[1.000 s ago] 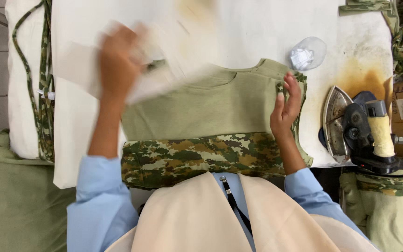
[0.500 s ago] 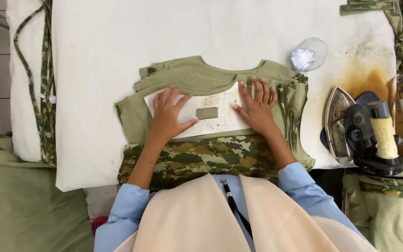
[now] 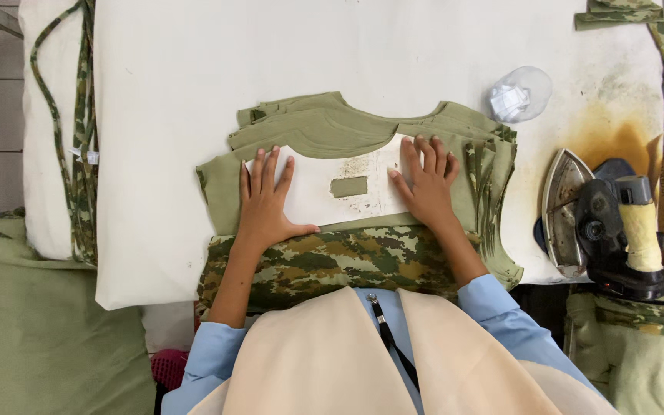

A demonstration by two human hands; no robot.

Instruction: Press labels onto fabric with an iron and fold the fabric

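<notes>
A stack of olive green shirt pieces point(image 3: 332, 131) lies on the white padded ironing table point(image 3: 270, 54), with a camouflage panel point(image 3: 332, 261) at the near edge. A white card template point(image 3: 347, 188) with a small rectangular cut-out rests flat on the olive cloth. My left hand point(image 3: 264, 196) presses on the template's left end, fingers spread. Flat on the template's right end lies my right hand point(image 3: 423, 180), its fingers also apart. Neither hand grips anything.
A steam iron point(image 3: 601, 223) stands on its side at the table's right edge beside a brown scorch stain point(image 3: 616, 131). A clear plastic dish point(image 3: 522, 94) sits behind the garment. Camouflage strips point(image 3: 78, 131) hang at left; green cloth piles point(image 3: 32, 330) lie on both sides.
My left hand brought the white template down from the air onto the olive cloth. Both hands then settled flat on it and have slid slightly apart.
</notes>
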